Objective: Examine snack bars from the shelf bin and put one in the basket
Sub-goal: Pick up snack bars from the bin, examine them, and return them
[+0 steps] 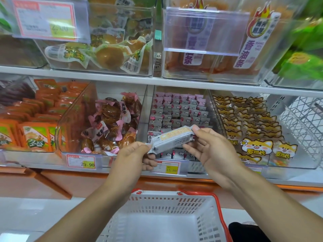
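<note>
Both hands, left [132, 155] and right [212, 147], pinch the bar [172, 139] by its ends; best turned slowly; basket [174, 198] waits below.

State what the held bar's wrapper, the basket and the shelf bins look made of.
Wrapper: thin printed film, probably plastic or foil; it creases and has a crimped end. Basket: white moulded plastic, slotted walls, red rim. Bins: clear rigid plastic, glossy, contents show through.

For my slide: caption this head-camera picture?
Both hands hold a snack bar above an empty basket.
</note>
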`<move>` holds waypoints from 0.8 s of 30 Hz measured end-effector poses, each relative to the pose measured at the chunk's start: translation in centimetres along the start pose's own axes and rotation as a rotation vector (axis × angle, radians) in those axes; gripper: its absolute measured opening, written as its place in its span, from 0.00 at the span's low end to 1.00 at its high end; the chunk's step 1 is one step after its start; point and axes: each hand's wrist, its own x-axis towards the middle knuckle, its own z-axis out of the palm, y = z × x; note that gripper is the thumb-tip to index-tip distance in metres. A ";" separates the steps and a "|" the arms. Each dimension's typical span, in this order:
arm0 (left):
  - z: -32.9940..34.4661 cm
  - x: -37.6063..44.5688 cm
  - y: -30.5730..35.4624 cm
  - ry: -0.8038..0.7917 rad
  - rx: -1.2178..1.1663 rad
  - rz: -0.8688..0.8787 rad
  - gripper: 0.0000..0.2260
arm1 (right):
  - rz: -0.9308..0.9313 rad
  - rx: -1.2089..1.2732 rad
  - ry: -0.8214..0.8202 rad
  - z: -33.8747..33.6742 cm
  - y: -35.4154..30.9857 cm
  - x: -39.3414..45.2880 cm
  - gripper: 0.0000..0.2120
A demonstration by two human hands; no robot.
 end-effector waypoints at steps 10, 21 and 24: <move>0.3 -0.2 -0.1 -0.048 -0.031 -0.113 0.14 | -0.033 -0.320 -0.620 -1.5 -2.3 0.4 0.29; 1.3 -0.9 0.2 -0.055 0.212 0.160 0.12 | -0.365 -0.506 0.015 -1.4 -2.8 3.4 0.21; 1.7 -1.5 -0.1 -0.046 0.439 0.401 0.06 | -0.549 -0.660 0.246 -1.1 -2.7 4.8 0.19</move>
